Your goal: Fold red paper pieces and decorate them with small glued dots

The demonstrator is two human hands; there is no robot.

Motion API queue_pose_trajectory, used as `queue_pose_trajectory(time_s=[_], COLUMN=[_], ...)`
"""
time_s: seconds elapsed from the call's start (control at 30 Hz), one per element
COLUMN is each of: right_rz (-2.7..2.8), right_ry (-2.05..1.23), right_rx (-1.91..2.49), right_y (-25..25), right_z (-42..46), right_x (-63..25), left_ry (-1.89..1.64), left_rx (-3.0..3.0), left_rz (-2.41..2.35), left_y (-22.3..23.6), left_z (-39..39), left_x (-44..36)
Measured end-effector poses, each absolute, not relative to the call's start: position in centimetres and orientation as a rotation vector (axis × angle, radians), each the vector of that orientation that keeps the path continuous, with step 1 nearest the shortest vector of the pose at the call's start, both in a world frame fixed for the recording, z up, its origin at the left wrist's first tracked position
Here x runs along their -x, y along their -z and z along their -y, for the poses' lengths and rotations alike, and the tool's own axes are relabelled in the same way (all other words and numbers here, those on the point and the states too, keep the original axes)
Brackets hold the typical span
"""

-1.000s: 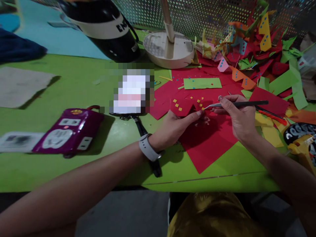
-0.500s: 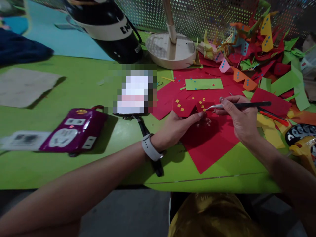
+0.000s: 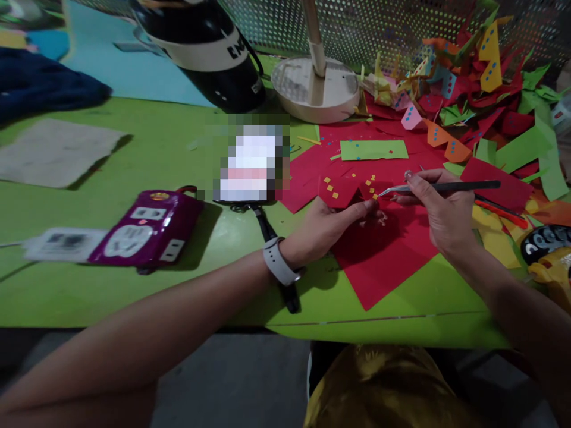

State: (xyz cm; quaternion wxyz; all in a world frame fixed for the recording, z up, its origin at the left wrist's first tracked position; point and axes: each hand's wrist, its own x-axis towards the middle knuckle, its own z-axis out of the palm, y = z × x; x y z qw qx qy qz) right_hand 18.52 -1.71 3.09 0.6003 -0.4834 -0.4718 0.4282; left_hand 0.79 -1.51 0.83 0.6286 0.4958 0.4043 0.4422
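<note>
Between the thumb and fingers of my left hand (image 3: pixel 328 226) is a folded piece of red paper (image 3: pixel 341 195), with several small yellow diamonds (image 3: pixel 329 188) on its face. My right hand (image 3: pixel 450 205) grips a pair of tweezers (image 3: pixel 446 186), dark at the handle and silver at the bent tip. That tip meets the right side of the red piece, by a yellow diamond close to my left thumb. Beneath both hands lies a larger red sheet (image 3: pixel 375 273). A green paper strip (image 3: pixel 373 150) rests just beyond, with a few tiny blue and red bits on it.
Cut and folded coloured paper (image 3: pixel 486 101) is heaped at the back right. A phone (image 3: pixel 252 163) with a blurred screen, a purple pouch (image 3: pixel 147 229) and a brown paper piece (image 3: pixel 57 151) lie leftward. A black bottle (image 3: pixel 209 59) and a white round base (image 3: pixel 316 92) stand behind.
The whole view has shifted slightly, so things sit a little further right. Both hands keep nearly the same pose, with the tweezer tip still at the red paper.
</note>
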Motion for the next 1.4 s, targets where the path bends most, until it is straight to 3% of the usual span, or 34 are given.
queue_pose_trajectory(time_s=[1.0,1.2,1.4], right_rz=[1.131,1.128,1.542], right_ry=[-1.026,-0.85,-0.747], right_rx=[1.064,1.091,1.187], right_y=[-2.2,-3.3,-3.7], right_z=[1.4,1.3,1.4], right_x=[-18.5,-18.9,-19.7], left_ry=[-0.989,-1.01,-1.077], left_rx=[-1.114,-1.119,-1.231], left_rz=[-0.888,-0.861,-0.858], left_y=[-0.6,-0.3,-0.3], left_z=[1.6,1.6,1.4], left_x=[-0.5,-0.6,-0.6])
